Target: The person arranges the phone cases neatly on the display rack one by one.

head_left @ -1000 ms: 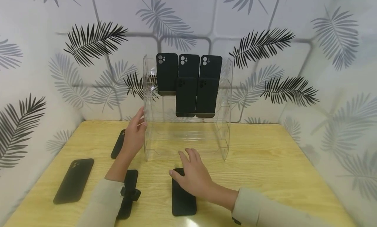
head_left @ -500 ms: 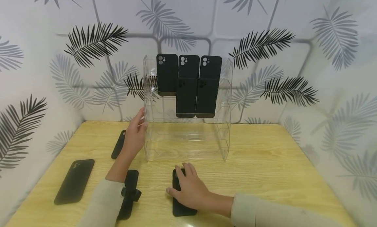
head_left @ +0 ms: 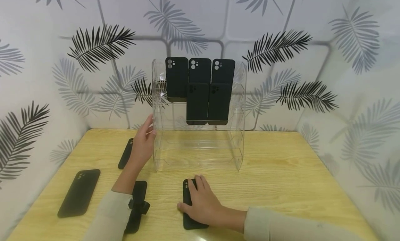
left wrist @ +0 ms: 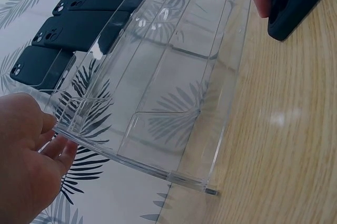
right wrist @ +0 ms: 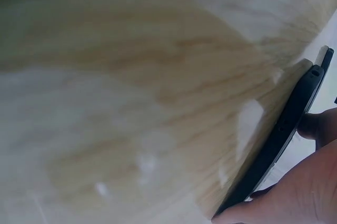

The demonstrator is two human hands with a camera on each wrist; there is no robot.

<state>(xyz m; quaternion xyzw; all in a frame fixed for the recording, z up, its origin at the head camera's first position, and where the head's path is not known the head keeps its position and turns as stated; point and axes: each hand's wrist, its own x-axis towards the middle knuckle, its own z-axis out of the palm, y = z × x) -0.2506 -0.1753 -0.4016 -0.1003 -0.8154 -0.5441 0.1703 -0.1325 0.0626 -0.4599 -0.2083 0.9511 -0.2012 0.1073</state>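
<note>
My left hand (head_left: 144, 142) holds the left side panel of a clear acrylic display rack (head_left: 200, 161). In the left wrist view, its thumb and fingers (left wrist: 64, 153) lie on either side of the panel's edge. My right hand (head_left: 203, 203) is over a black phone case (head_left: 187, 218) on the table in front of the rack. The right wrist view has its fingers and thumb at the edges of that case (right wrist: 274, 142). Several black phone cases (head_left: 177, 79) stand on the rack: three on the top tier and two (head_left: 197, 104) on the tier below.
On the left of the wooden table (head_left: 275, 185) lie more black phone cases: one near the edge (head_left: 79, 193), one behind the left forearm (head_left: 125, 154), and one (head_left: 140, 190) partly under the left sleeve. A leaf-patterned wall (head_left: 281, 105) stands behind the rack.
My right hand has come down and back onto the phone case in front, its fingers now at the case. The left hand has stayed on the rack.
</note>
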